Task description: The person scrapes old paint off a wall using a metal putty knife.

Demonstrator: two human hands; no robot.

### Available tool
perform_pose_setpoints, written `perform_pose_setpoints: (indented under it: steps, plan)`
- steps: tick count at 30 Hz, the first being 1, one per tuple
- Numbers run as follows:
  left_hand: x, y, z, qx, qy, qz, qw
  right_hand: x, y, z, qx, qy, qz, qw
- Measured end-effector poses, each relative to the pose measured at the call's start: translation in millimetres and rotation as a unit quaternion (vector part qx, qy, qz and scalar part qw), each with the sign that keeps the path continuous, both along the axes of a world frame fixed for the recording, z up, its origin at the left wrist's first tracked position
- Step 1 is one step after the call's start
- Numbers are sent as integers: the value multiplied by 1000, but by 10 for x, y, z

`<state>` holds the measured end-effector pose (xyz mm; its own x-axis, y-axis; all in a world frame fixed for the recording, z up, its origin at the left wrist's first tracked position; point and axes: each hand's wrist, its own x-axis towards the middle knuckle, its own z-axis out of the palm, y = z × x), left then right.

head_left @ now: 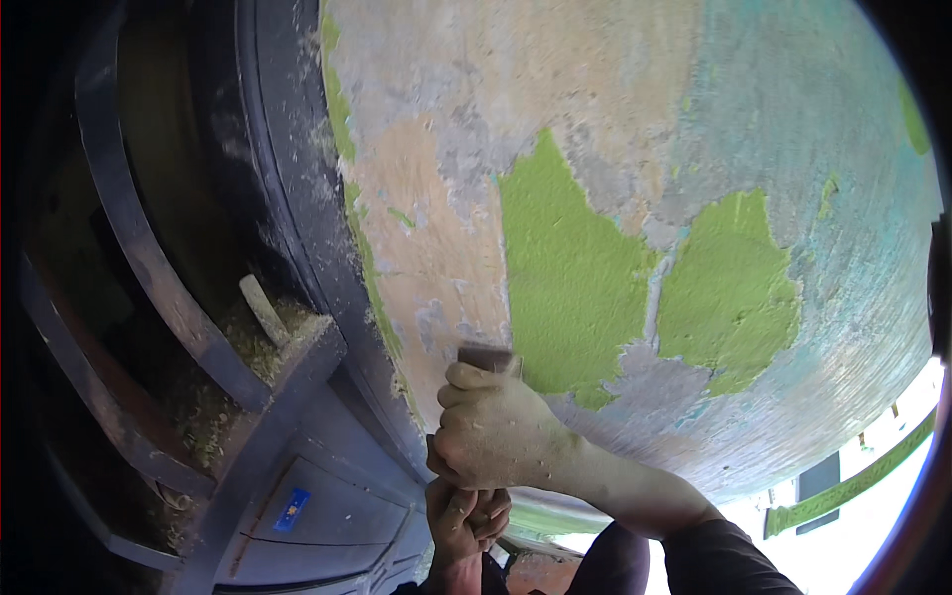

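My right hand [501, 431] is closed in a fist round a scraper. The scraper's flat dark blade [484, 356] sticks out above the knuckles and meets the wall, beside the left edge of a patch of green paint [565, 278]. Most of the scraper's handle is hidden in the fist. Just below it, my left hand [464, 518] is closed with curled fingers, nearly touching the right. Whatever it grips is hidden. The wall [436, 238] has bare pinkish and grey areas, with a second green patch [729, 293] to the right.
A dark frame [288, 188] borders the wall on the left. Beside it are curved dark bars [149, 243] and a ledge [283, 382] strewn with paint flakes, bearing a pale strip [263, 309]. A grey door panel [327, 521] with a blue sticker lies below. A green rail [853, 476] is at lower right.
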<state>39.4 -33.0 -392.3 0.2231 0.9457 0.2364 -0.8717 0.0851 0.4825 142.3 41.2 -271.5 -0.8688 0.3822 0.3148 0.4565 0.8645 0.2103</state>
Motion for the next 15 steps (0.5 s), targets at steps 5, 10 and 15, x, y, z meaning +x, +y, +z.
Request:
perform_pose_setpoints:
  steps: [5, 10, 15]
  plan:
    - [-6, -62, 40, -55, -21, 0, 998, -61, -8, 168, -18, -28, -2, 999]
    - [35, 45, 209, 22, -47, -18, 999, -29, 72, 261, 57, 63, -12, 996]
    - [-54, 54, 111, -37, -23, -6, 999, -62, 2, 515, 21, 7, -6, 1000]
